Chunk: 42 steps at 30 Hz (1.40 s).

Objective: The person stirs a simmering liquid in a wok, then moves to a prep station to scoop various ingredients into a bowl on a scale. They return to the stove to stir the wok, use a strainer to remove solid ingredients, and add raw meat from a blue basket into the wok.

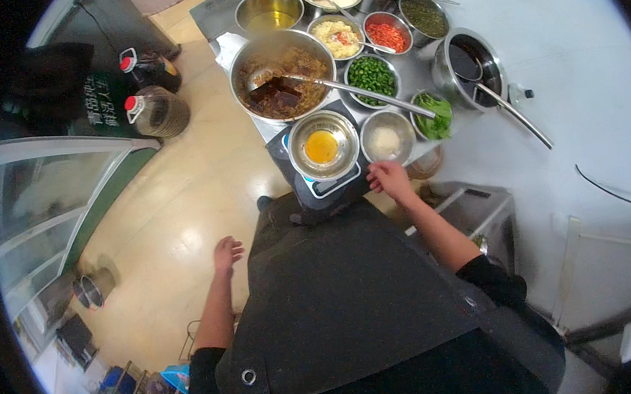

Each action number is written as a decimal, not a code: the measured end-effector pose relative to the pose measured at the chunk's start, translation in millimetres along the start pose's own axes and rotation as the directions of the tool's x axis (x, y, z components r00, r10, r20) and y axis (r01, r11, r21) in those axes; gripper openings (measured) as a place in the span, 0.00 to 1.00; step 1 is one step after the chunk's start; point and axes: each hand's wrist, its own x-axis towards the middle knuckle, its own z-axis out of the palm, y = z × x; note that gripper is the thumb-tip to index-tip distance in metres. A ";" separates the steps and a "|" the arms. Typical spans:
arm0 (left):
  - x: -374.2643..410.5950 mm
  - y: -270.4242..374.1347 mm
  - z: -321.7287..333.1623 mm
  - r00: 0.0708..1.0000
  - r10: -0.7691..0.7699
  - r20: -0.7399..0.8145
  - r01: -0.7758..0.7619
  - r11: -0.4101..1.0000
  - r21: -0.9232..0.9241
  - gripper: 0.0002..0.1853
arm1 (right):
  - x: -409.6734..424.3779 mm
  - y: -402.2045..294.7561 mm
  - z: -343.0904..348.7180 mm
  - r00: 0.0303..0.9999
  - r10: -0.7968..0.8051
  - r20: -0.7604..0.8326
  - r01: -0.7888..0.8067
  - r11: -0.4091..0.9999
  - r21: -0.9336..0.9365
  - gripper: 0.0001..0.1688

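Note:
My right hand (389,179) hangs just below a small metal bowl of pale powder (387,137), its fingers loosely bent and holding nothing. Away from the table, over the floor at the left, is my left hand (228,253), also with nothing in it. A metal bowl with yellow-orange liquid (322,146) stands on a kitchen scale (332,186). Behind it is a large metal bowl of brown paste and dark sauce (283,78), with a long-handled ladle (360,90) resting across its rim. Beside these are bowls of chopped green pieces (371,80) and leafy greens (434,116).
Farther back stand bowls of yellow oil (270,20), minced garlic (335,37), chopped red chilli (387,34) and dried green flakes (424,18). A deep pot of dark liquid (467,70) with a ladle is at the right. Red-capped plastic jugs (161,113) stand on the floor at the left.

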 end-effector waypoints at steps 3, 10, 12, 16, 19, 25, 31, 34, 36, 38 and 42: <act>40.0 -0.7 -51.5 0.998 -0.010 -0.063 0.008 1.000 -0.030 0.21 | -24.2 13.2 12.4 0.988 -0.155 -0.010 0.142 0.927 -0.346 0.13; 24.7 18.2 -63.2 0.988 0.011 -0.152 -0.026 0.995 -0.099 0.19 | -46.2 -7.4 23.9 0.946 -0.313 0.079 0.304 0.780 -0.548 0.13; 6.4 15.4 -42.3 0.988 0.033 -0.150 -0.048 0.994 -0.101 0.19 | -53.3 -28.7 14.4 0.924 -0.366 0.109 0.365 0.764 -0.532 0.13; -29.6 -22.6 0.5 0.986 0.018 -0.167 -0.034 0.995 -0.095 0.21 | -68.6 -92.1 -16.7 0.848 -0.498 0.182 0.515 0.692 -0.507 0.14; -67.0 -48.3 40.7 0.982 -0.038 -0.183 0.019 0.994 -0.107 0.21 | -56.2 -92.7 -45.5 0.716 -0.593 0.368 0.696 0.571 -0.435 0.15; -100.4 -77.8 82.7 0.986 0.008 -0.169 -0.013 1.000 -0.026 0.20 | -4.2 -13.7 -41.2 0.734 -0.279 0.620 0.679 0.346 -0.648 0.27; -101.9 -84.4 87.6 0.988 -0.024 -0.153 0.019 0.999 -0.033 0.20 | -0.8 -14.3 -15.1 0.787 -0.209 0.580 0.616 0.320 -0.720 0.30; -87.9 -82.3 78.8 0.987 -0.036 -0.156 0.025 0.997 -0.076 0.20 | 2.3 -6.5 -14.1 0.805 -0.244 0.541 0.592 0.264 -0.761 0.31; -78.9 -79.6 70.6 0.986 -0.035 -0.165 0.016 0.994 -0.112 0.20 | 3.3 -2.4 -14.1 0.819 -0.254 0.514 0.570 0.262 -0.779 0.31; -71.8 -82.2 66.3 0.988 -0.015 -0.151 -0.007 0.990 -0.142 0.19 | 4.7 -1.4 -12.9 0.823 -0.278 0.495 0.560 0.250 -0.790 0.32; -70.3 -81.6 63.8 0.986 -0.046 -0.157 0.027 0.993 -0.115 0.19 | 5.2 0.4 -9.0 0.809 -0.305 0.503 0.573 0.214 -0.791 0.32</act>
